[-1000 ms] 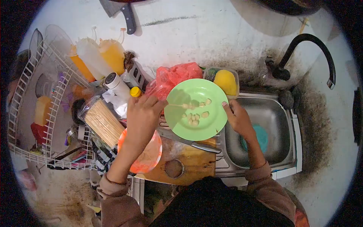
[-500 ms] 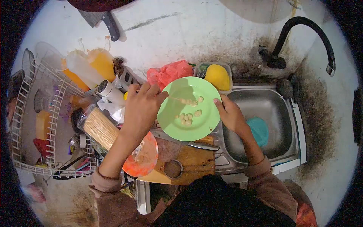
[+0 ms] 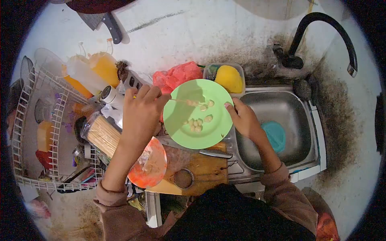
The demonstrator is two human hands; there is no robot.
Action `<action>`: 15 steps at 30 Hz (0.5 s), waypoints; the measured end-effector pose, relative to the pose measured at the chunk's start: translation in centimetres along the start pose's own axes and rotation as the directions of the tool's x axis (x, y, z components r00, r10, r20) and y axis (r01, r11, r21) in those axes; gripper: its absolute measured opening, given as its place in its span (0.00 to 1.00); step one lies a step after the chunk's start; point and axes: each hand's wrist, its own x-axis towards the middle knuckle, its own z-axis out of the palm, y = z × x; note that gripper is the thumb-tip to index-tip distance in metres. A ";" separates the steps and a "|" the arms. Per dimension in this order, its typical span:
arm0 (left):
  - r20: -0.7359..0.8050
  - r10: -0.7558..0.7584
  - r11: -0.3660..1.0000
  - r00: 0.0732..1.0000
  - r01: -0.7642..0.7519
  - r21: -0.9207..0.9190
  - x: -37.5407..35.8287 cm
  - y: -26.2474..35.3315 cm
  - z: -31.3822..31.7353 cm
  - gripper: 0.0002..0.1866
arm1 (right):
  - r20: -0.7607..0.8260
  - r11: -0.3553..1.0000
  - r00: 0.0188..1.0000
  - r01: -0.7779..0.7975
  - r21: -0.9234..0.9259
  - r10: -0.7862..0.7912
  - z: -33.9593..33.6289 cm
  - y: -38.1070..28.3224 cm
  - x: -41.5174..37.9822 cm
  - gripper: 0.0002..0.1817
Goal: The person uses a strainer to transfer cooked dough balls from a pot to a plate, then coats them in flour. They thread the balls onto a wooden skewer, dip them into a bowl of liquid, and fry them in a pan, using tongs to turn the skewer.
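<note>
My left hand (image 3: 141, 108) is pinched on a thin wooden skewer (image 3: 177, 100) that reaches over a light green plate (image 3: 189, 140). Small pale balls are threaded near the skewer's far end. On the plate lie several loose pale balls (image 3: 196, 125), some clustered and others apart near the skewer tip. My right hand (image 3: 245, 118) grips the plate's right rim, thumb on top. Just left of my left forearm is a clear pack of bamboo skewers (image 3: 102, 134).
An orange-rimmed bowl (image 3: 150, 178), a knife (image 3: 215, 154) and a small strainer (image 3: 183, 178) rest around a wooden board (image 3: 209, 166). At right is a steel sink (image 3: 257, 158) with a black faucet (image 3: 291, 60). A white wire rack (image 3: 56, 140) stands left.
My left hand has drawn the skewer slightly left and up, its tip now off the ball it was touching. My right hand still holds the plate. The view has shifted a little.
</note>
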 end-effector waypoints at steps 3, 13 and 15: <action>-0.077 0.025 0.999 0.997 -0.028 -0.037 0.1 0.1 0.3 0.10 | -0.010 1.000 1.000 0.024 -0.011 -0.024 0.1 0.2 0.1 0.18; -0.079 0.043 0.998 0.996 -0.046 -0.039 0.1 0.5 0.9 0.08 | -0.015 0.999 0.999 0.027 -0.017 -0.028 0.2 0.4 0.2 0.18; -0.088 0.042 0.998 0.995 -0.046 -0.040 0.1 0.6 0.8 0.07 | -0.007 1.000 1.000 0.009 -0.015 -0.009 0.2 0.2 0.2 0.17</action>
